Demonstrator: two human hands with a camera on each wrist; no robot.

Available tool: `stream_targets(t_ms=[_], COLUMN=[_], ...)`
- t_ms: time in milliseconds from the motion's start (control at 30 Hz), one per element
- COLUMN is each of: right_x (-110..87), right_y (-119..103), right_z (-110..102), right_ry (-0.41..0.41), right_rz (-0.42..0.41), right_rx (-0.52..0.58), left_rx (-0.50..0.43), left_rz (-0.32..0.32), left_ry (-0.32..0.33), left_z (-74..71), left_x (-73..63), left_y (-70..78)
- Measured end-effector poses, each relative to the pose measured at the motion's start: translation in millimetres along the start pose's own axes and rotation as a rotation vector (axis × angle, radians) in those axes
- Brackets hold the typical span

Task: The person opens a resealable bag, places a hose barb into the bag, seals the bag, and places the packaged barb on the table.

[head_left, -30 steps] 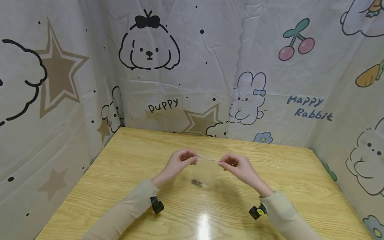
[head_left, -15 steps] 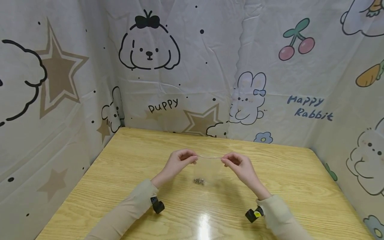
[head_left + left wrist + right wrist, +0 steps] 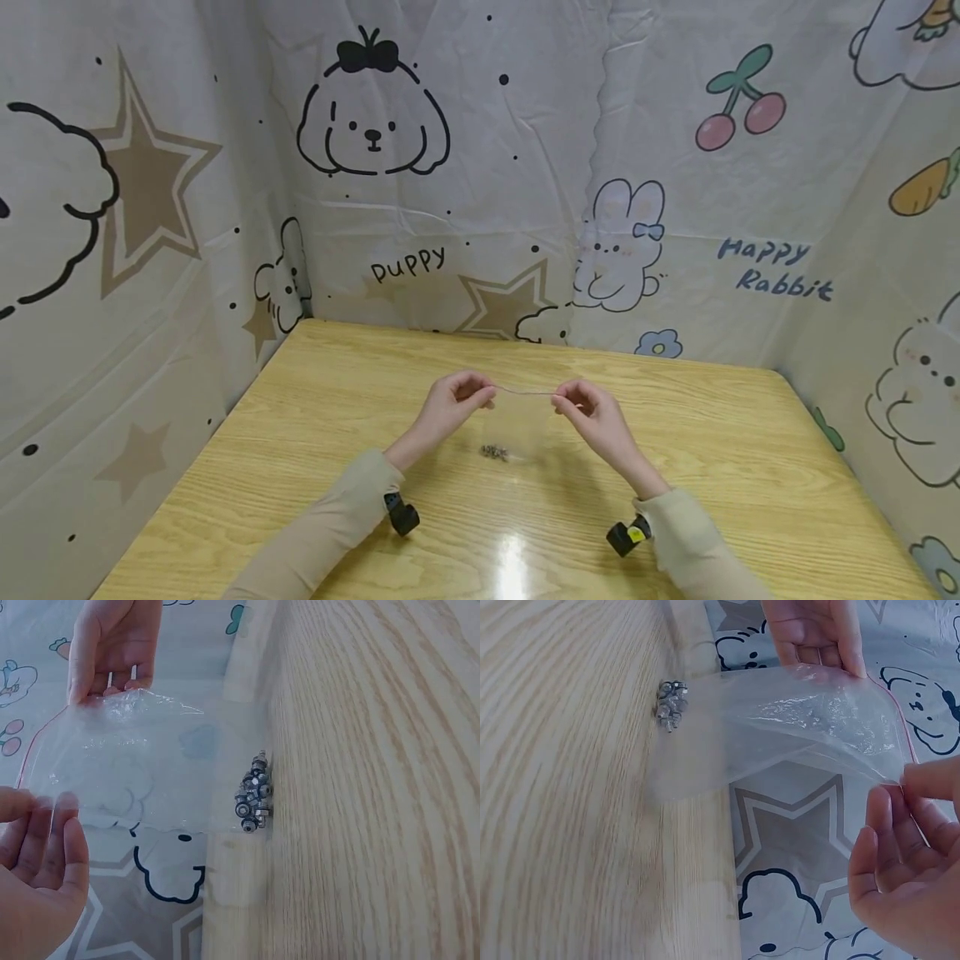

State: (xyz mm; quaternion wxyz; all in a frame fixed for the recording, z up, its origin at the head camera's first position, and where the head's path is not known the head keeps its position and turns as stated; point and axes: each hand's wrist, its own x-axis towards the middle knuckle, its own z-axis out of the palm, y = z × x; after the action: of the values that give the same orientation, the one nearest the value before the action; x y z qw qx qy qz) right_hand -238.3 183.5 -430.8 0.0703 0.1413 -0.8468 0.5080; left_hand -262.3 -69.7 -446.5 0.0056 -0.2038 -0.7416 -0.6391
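Note:
A clear zip-lock bag (image 3: pixel 142 765) with a red line along its top edge hangs between my two hands. My left hand (image 3: pixel 457 404) pinches one top corner between thumb and fingers. At the opposite corner, my right hand (image 3: pixel 596 414) pinches the same edge. Small metal bolts with nuts (image 3: pixel 255 795) lie bunched in the bottom of the bag, toward its left corner in the head view. In the right wrist view the bolts (image 3: pixel 672 703) sit close over the wood, and the bag's film (image 3: pixel 810 712) is wrinkled near the top.
The wooden table (image 3: pixel 360 533) spreads under both hands. Behind it and along both sides hangs a cloth curtain (image 3: pixel 465 125) printed with cartoon animals and stars. A black wrist camera (image 3: pixel 402 515) is strapped at the left cuff, another camera (image 3: pixel 624 537) at the right.
My right hand has risen slightly, so the bag's top edge is now nearly level. The bolts have shifted a little at the bottom. Both hands keep their pinch.

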Motion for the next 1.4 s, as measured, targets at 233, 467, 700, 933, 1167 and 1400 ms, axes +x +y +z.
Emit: stream_targets(t_ms=[233, 467, 700, 933, 1167, 1400], right_x=[3.0, 4.6, 5.6, 6.3, 9.1, 11.0], right_y=[5, 4, 2, -3, -1, -3], right_z=[2, 7, 10, 15, 19, 21], right_ry=[-0.014, 0.017, -0.003, 0.011, -0.004, -0.039], right_rz=[-0.036, -0.127, -0.097, -0.11, -0.108, -0.111], right_rx=[0.038, -0.045, -0.017, -0.023, -0.041, -0.023], left_rx=[0.017, 0.044, 0.051, 0.061, 0.076, 0.035], left_rz=[-0.013, -0.023, -0.005, 0.014, 0.019, 0.02], left_ry=[0.0, 0.015, 0.025, 0.013, -0.018, -0.056], left_z=[2.1, 4.1, 5.9, 9.6, 10.6, 13.2], left_x=[1.4, 2.4, 2.9, 4.5, 4.1, 5.1], left_y=[-0.3, -0.6, 0.0, -1.8, 0.1, 3.5])
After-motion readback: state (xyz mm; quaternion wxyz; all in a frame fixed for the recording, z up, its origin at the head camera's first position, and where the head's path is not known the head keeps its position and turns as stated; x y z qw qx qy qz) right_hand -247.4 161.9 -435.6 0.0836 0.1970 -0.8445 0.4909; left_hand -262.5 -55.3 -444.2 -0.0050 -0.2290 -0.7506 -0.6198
